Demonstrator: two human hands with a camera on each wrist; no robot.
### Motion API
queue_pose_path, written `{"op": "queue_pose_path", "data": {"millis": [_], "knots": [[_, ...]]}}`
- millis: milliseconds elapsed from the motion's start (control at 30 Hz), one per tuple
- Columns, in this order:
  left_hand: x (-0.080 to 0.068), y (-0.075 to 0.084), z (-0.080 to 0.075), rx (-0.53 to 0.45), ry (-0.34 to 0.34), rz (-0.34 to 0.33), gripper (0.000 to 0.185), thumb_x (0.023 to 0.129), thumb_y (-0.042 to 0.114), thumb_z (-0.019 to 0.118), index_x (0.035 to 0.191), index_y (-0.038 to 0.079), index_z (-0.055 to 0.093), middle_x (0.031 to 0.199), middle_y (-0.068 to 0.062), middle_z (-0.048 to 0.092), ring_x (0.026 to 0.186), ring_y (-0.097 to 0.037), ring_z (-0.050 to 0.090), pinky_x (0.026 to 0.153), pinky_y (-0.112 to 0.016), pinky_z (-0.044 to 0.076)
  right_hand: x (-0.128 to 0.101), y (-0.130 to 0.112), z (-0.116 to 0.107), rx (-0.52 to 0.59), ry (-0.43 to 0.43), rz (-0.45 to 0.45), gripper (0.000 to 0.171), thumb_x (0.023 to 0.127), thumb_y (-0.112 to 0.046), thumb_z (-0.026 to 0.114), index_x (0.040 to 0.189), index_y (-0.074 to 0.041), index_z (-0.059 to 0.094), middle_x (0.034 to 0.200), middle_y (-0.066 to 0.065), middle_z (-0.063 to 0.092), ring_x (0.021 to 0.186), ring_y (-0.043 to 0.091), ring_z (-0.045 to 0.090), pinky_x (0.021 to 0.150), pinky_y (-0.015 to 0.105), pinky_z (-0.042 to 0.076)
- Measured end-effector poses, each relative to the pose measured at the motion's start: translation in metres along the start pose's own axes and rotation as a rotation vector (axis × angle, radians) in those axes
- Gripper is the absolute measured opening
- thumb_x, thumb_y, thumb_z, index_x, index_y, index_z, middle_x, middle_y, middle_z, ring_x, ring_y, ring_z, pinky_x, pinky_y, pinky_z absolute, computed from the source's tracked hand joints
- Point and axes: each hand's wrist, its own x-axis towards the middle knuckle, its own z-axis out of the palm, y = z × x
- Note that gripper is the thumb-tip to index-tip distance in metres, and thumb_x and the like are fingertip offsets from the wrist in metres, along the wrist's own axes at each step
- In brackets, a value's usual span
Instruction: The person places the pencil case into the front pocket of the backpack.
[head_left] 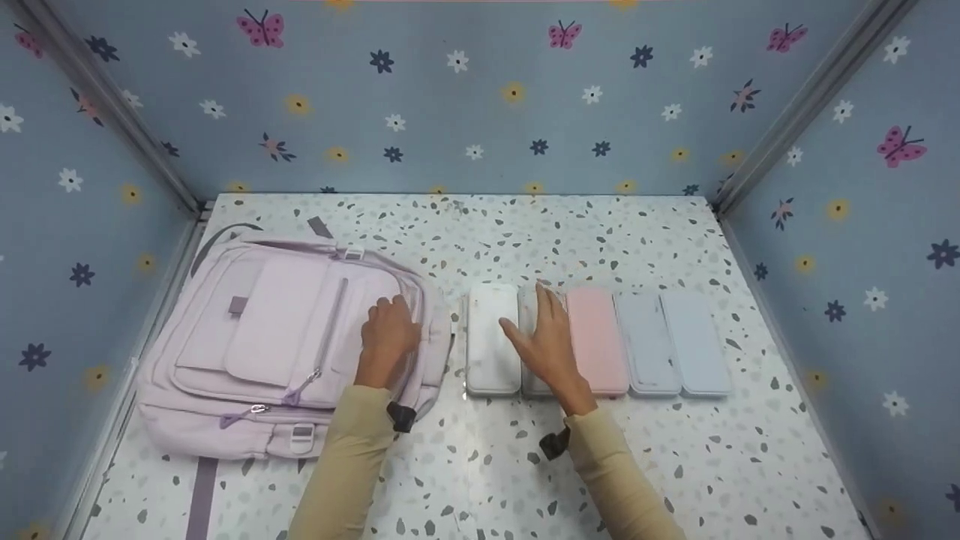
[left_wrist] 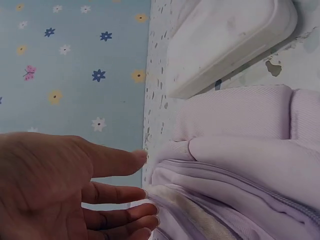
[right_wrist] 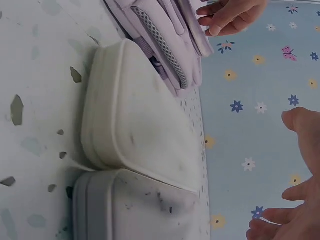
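Both hands lie flat, left (head_left: 388, 335) on the backpack (head_left: 285, 345), right (head_left: 546, 341) on the grey case (head_left: 529, 315).

The right hand (head_left: 551, 341) is covering most of the grey case (head_left: 529, 315) in the head view. The backpack (left_wrist: 240, 165) is running off the left wrist picture's edges. Both sleeves are leaving the bottom edge.

A white counter (head_left: 480, 465) speckled with grey and dark terrazzo chips fills the lower half of the head view. Three blue walls (head_left: 465, 97) box it in, printed with white and navy flowers, yellow dots and pink butterflies. Grey metal posts (head_left: 814, 101) run up both back corners. Light is even and soft.
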Motion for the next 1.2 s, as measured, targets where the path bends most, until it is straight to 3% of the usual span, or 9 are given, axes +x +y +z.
{"op": "queue_pose_path", "data": {"millis": [300,633,767,900,1033,1200], "knots": [[-0.007,-0.013,0.005,-0.004,0.002,-0.04,0.025,0.094,0.005,0.041,0.11,-0.01,0.053,0.107,-0.028,0.057,0.101,-0.046,0.057,0.082,-0.055,0.048,-0.012,-0.001,0.016,0.06,-0.052,0.056,0.085,0.085,-0.046,0.066,0.148,-0.004,0.027,0.148,0.021,0.034,0.137,0.036,0.035,0.112,0.048,0.028],[-0.007,-0.023,0.0,-0.027,-0.101,-0.039,0.019,0.089,0.005,0.046,0.095,-0.004,0.061,0.096,-0.021,0.063,0.089,-0.039,0.062,0.075,-0.052,0.05,-0.023,-0.001,0.027,0.123,-0.109,0.094,0.088,0.086,-0.044,0.066,0.15,-0.004,0.021,0.15,0.02,0.03,0.139,0.033,0.031,0.114,0.045,0.026],[-0.01,-0.026,-0.006,-0.063,-0.101,-0.029,0.017,0.088,0.008,0.049,0.097,-0.004,0.059,0.093,-0.021,0.061,0.085,-0.037,0.061,0.074,-0.05,0.05,-0.027,-0.001,0.033,0.117,-0.11,0.089,0.091,0.085,-0.043,0.067,0.15,-0.002,0.02,0.15,0.022,0.03,0.139,0.035,0.031,0.114,0.045,0.026],[-0.017,-0.028,-0.02,-0.098,-0.084,0.004,0.016,0.088,0.005,0.047,0.097,-0.005,0.056,0.087,-0.02,0.058,0.079,-0.034,0.056,0.075,-0.049,0.048,-0.031,-0.003,0.039,0.113,-0.111,0.079,0.092,0.084,-0.041,0.069,0.149,0.0,0.02,0.145,0.025,0.033,0.134,0.037,0.036,0.111,0.046,0.03],[-0.024,-0.031,-0.044,-0.119,-0.07,0.047,0.007,0.085,0.0,0.042,0.088,-0.001,0.049,0.077,-0.013,0.047,0.074,-0.031,0.048,0.073,-0.046,0.045,-0.036,-0.005,0.043,0.104,-0.137,0.096,0.094,0.083,-0.042,0.07,0.15,-0.001,0.018,0.142,0.025,0.035,0.131,0.037,0.039,0.11,0.046,0.033],[-0.028,-0.035,-0.076,-0.155,-0.072,0.031,0.009,0.086,0.003,0.035,0.084,0.005,0.043,0.078,-0.01,0.043,0.073,-0.026,0.044,0.061,-0.035,0.038,-0.038,-0.008,0.043,0.086,-0.159,0.12,0.095,0.084,-0.044,0.069,0.151,-0.002,0.015,0.143,0.026,0.034,0.131,0.037,0.04,0.109,0.046,0.034]]}}
